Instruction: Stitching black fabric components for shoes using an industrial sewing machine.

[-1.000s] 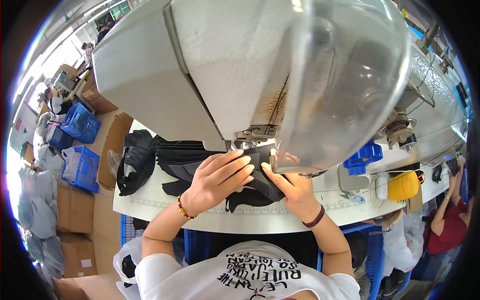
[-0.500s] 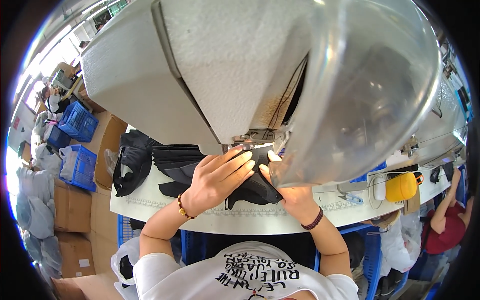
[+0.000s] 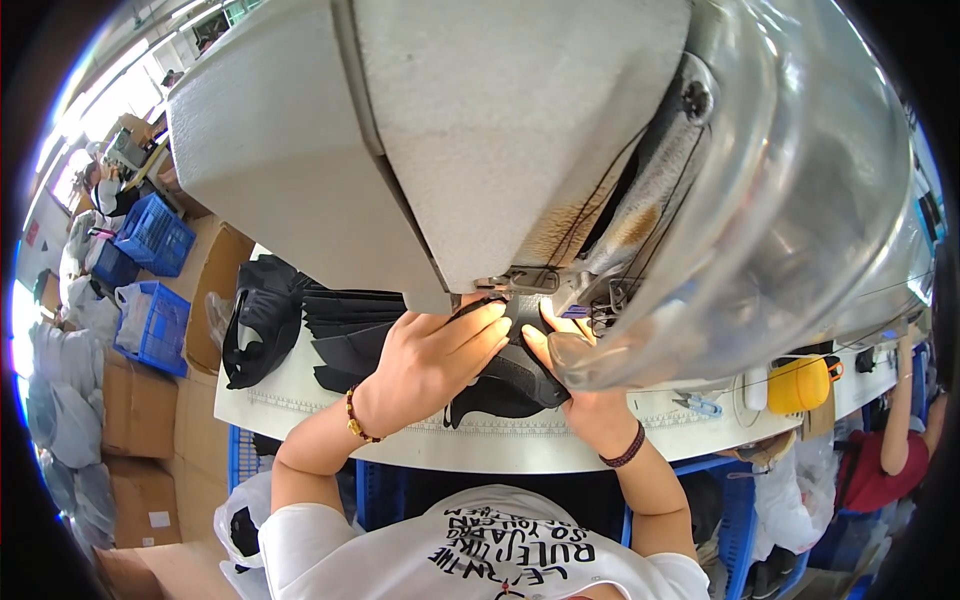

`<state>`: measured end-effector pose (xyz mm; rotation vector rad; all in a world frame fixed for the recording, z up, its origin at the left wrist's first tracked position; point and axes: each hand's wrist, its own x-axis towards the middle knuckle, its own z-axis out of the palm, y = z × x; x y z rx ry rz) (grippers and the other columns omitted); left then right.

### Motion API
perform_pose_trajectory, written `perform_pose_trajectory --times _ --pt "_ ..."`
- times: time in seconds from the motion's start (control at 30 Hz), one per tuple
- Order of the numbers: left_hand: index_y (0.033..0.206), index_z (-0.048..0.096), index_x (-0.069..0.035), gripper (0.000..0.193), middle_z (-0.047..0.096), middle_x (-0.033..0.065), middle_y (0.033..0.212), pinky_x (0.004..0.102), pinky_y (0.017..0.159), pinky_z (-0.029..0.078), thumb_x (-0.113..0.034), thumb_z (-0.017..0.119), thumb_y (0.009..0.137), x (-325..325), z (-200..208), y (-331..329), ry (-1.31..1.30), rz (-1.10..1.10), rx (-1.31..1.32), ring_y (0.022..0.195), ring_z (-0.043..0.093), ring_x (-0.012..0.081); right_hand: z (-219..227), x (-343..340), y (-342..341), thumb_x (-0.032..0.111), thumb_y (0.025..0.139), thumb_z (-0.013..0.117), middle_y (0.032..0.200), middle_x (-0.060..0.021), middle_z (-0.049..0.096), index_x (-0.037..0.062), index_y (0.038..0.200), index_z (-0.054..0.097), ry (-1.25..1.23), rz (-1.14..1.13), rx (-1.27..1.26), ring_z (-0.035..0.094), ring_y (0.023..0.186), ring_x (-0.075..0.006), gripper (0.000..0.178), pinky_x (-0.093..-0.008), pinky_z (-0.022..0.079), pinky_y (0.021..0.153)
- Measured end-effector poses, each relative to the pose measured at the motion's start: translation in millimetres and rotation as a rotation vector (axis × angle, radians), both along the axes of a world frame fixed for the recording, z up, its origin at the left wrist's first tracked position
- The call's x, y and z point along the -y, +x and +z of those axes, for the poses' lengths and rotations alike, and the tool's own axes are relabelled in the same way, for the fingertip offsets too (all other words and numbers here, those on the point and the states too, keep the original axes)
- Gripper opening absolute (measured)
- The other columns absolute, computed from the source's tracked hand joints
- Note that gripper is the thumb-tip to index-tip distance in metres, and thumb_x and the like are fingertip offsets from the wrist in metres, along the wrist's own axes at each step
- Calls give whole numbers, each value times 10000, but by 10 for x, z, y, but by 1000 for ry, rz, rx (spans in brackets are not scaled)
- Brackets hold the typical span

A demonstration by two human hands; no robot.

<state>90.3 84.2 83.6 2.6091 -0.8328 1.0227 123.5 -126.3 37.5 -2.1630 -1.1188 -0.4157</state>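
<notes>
A curved black stitched piece point(image 3: 524, 376) lies on the white work table under the head of a grey-white sewing machine point(image 3: 480, 140). My left hand point(image 3: 430, 362) rests on its left part, fingers stretched flat and close together, tips beside the presser foot point(image 3: 495, 287). At the piece's right edge, my right hand point(image 3: 597, 412) grips it, thumb on top; the clear plastic guard point(image 3: 780, 230) partly covers these fingers. A fanned stack of black pieces point(image 3: 345, 325) sits left of my left hand, beside a bulky black item point(image 3: 265, 315).
A ruler strip point(image 3: 650, 420) runs along the front of the table point(image 3: 400, 450). To the right are small blue-handled thread snips point(image 3: 697, 404) and a yellow container point(image 3: 798, 386). Blue crates point(image 3: 155, 325) and cartons point(image 3: 145, 410) stand at left; a person in red point(image 3: 880, 470) is at far right.
My view has shifted slightly, showing more of the machine's needle side and guard. Both hands stay on the black piece, which has barely moved.
</notes>
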Motion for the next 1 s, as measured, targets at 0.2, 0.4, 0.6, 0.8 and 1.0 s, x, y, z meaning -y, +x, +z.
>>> perform_pose_trajectory --times 0.2,0.4,0.6,0.8,1.0 --pt "909 665 -41 199 637 38 978 315 634 456 -95 687 719 -11 20 40 -51 -21 -55 840 617 201 49 17 -2 -152 570 452 1112 -164 578 71 1215 571 26 -20 24 554 1021 -340 692 -414 426 914" --pt "909 664 -34 206 634 52 978 320 659 468 -86 687 711 -21 -1 65 -54 -43 -32 822 621 209 39 -38 54 -145 600 484 1125 -163 576 84 1220 569 37 -16 35 559 1010 -329 667 -406 429 910" --pt "947 651 -27 263 616 59 991 296 652 463 -62 647 687 -18 9 56 -37 -79 7 735 612 190 86 -15 19 -130 577 503 1131 -166 570 72 1196 575 41 -32 -4 552 1014 -345 655 -413 426 903" --pt "1030 618 -26 378 555 63 1009 279 627 446 -48 565 656 -65 32 22 85 7 -137 580 540 143 104 16 38 -115 543 528 1140 -161 563 58 1126 595 -14 -24 -9 516 1073 -354 612 -429 393 931" --pt "1037 628 -24 395 555 62 972 290 621 452 -35 564 647 -80 -8 33 61 -35 -78 576 537 136 78 25 33 -89 581 544 1134 -155 562 62 1180 551 37 9 45 514 1057 -347 617 -415 409 905"
